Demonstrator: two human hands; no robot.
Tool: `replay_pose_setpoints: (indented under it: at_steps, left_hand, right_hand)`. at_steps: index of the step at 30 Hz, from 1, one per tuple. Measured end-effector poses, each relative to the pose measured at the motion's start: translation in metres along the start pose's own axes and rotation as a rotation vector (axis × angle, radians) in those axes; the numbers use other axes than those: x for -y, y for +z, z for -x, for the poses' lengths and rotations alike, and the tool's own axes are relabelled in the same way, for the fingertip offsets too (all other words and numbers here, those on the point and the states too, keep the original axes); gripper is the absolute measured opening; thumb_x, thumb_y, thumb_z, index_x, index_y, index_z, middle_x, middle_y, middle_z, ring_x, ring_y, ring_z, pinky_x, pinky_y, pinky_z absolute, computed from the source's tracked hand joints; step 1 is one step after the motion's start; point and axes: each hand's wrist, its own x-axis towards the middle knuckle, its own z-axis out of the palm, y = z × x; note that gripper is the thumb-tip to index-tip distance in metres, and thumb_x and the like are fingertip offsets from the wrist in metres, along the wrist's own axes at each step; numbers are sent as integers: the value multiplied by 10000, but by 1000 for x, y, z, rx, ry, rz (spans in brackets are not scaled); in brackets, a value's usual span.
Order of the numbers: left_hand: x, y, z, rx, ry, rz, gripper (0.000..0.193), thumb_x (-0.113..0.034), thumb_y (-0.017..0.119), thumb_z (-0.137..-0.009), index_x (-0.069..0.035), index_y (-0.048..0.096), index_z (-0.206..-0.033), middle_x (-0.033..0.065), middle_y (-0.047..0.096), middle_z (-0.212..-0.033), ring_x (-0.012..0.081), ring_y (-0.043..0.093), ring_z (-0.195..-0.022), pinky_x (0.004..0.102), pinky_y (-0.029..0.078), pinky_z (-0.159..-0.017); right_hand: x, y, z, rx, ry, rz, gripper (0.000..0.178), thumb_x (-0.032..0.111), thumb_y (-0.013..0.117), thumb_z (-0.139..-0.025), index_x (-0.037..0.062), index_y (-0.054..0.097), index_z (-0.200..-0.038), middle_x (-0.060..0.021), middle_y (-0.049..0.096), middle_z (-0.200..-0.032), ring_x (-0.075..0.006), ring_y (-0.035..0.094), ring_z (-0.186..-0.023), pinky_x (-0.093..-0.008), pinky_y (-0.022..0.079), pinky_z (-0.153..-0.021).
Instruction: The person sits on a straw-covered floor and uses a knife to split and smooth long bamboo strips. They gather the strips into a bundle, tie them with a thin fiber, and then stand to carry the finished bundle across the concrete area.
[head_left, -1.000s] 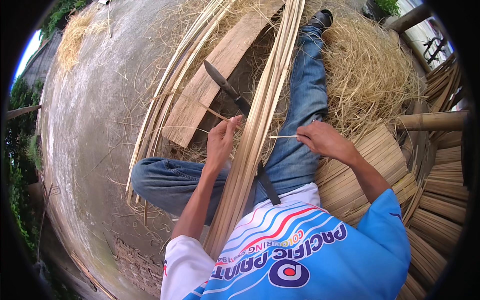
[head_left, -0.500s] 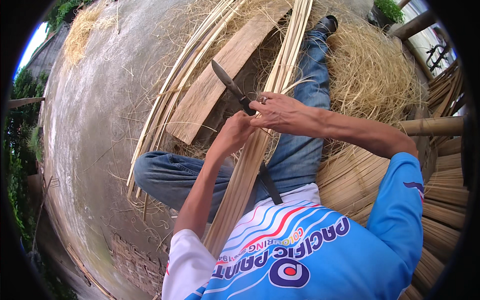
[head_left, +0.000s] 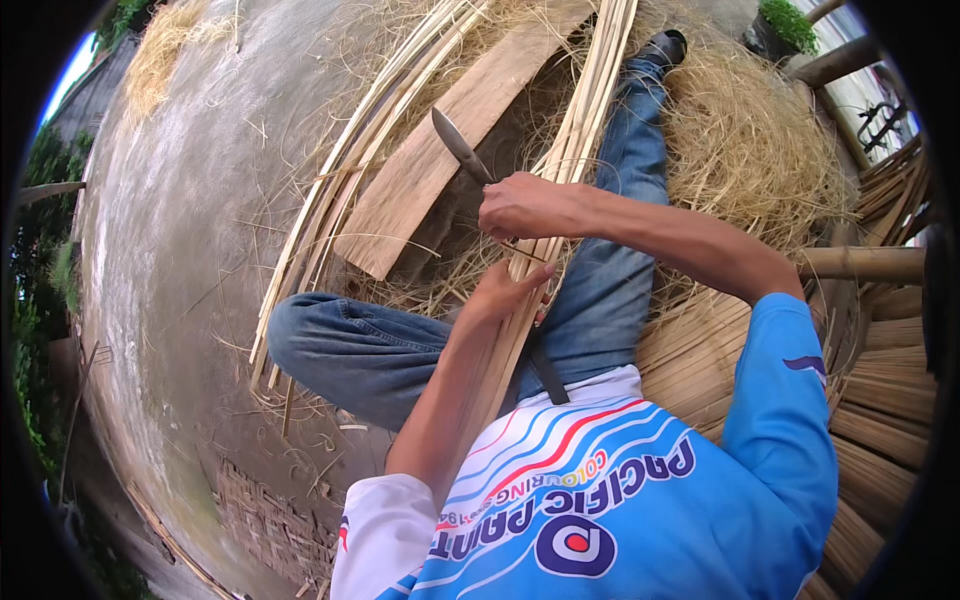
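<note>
Head view: we've got the left hand (head_left: 515,287) wrapped around the bundle of pale strips (head_left: 512,335), thumb across its top. Right hand (head_left: 525,205) is just above it, fingers curled in at the knife (head_left: 460,145); we can't tell if it grips the handle or a strip, the fingers hide it. Blade points up-left over the wooden plank (head_left: 400,215). Bundle runs lengthwise between our bent left leg (head_left: 355,350) and straight right leg (head_left: 615,265). Shavings pile (head_left: 755,150) sits right of that leg.
</note>
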Motion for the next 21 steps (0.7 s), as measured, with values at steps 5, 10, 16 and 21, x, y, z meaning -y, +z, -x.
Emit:
replay_pose_setpoints:
  at_steps: [5, 10, 16, 21]
  left_hand:
    - [-6, 2, 6, -112, 89, 29, 493, -467, 697, -941, -1, 607, -1073, 90, 676, -744, 158, 654, -540, 294, 503, -469]
    - [2, 1, -4, -133, 115, -50, 473, -454, 684, -949, 13, 643, -1018, 71, 649, -695, 142, 635, -537, 293, 492, -474]
    - [18, -21, -33, -90, 186, -322, 435, -415, 664, -964, 19, 683, -952, 60, 649, -689, 109, 617, -592, 284, 470, -518]
    - [31, -13, -36, -177, 236, -262, 436, -402, 661, -962, 33, 684, -981, 69, 665, -720, 113, 606, -621, 298, 467, -565]
  right_hand:
    - [6, -8, -13, 19, -114, 49, 121, 156, 651, -796, 47, 695, -767, -112, 646, -722, -324, 668, -747, -434, 535, -615]
    - [10, -15, -8, 30, -62, 24, 111, 103, 660, -772, 5, 682, -724, -135, 666, -717, -332, 683, -692, -431, 544, -562]
    - [16, -11, 0, -38, -194, 236, 103, 141, 664, -819, 62, 681, -756, -89, 682, -784, -249, 693, -808, -376, 508, -704]
    - [24, -27, 2, 21, -286, 442, 88, 171, 658, -839, 96, 683, -799, -55, 683, -872, -207, 685, -911, -331, 465, -825]
